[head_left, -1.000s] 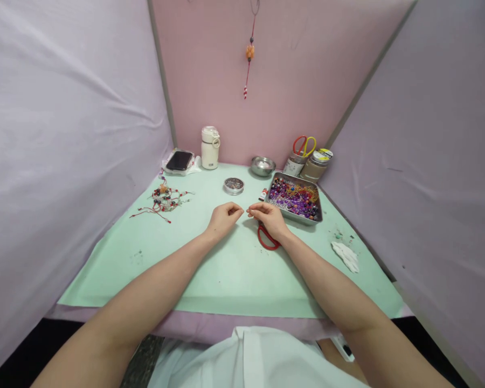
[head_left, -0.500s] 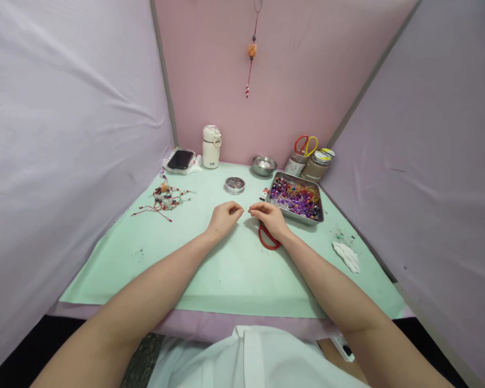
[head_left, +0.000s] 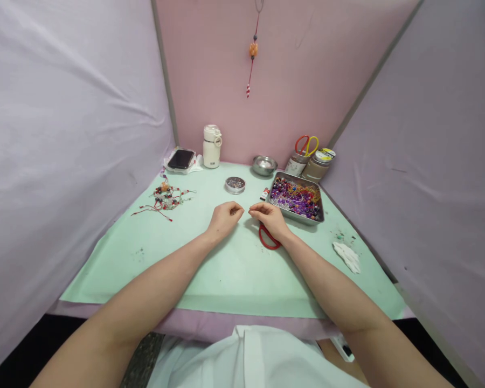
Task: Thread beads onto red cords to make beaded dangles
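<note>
My left hand (head_left: 225, 217) rests on the green mat (head_left: 234, 269) with its fingers curled into a pinch. My right hand (head_left: 269, 218) lies close beside it, also pinched, fingertips facing the left hand's. Whatever the fingers hold is too small to make out. Under my right wrist lies a red loop, the handle of red scissors (head_left: 268, 240). A metal tray (head_left: 296, 198) full of purple, red and dark beads stands just right of my right hand.
A small round tin (head_left: 235, 185) and a steel bowl (head_left: 264, 165) stand behind my hands. Beaded strings (head_left: 164, 199) lie at the left, a phone (head_left: 180, 159) and white bottle (head_left: 212, 146) at the back. Jars with scissors (head_left: 305, 146) stand back right; a tissue (head_left: 346, 255) lies at the right.
</note>
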A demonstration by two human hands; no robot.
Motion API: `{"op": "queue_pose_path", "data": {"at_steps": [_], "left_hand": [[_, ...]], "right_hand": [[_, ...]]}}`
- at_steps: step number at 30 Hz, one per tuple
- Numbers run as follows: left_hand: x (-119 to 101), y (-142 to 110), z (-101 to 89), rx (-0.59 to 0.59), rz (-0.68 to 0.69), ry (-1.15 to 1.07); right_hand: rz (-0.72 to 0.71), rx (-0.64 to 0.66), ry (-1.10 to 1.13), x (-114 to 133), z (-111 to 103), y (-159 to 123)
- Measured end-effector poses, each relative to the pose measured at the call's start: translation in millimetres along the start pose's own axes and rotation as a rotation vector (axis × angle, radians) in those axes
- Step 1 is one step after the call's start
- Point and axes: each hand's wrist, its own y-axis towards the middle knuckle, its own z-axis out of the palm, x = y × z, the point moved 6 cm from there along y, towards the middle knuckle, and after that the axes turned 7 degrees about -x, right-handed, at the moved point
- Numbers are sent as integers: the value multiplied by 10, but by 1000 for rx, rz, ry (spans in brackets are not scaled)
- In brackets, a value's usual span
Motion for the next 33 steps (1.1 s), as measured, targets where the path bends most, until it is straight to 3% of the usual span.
{"op": "queue_pose_path", "data": {"at_steps": [11,19,26,29,33], "left_hand": [[-17,-4,12,5,33,21],[19,-4,68,54,3,3],[164,11,165,128,-135,-165],[191,-3,185,149,-266,-361],[203,-7,189,161,-448,-678]], "right_hand": [[-33,-2,-21,-1,5,-6],[-122,9,-158,82,41,-38],[-259,36,-295,196,100,-93],[-303,17,-301,221,72,-88],[-244,-54,-218,168,-45,-28]]}}
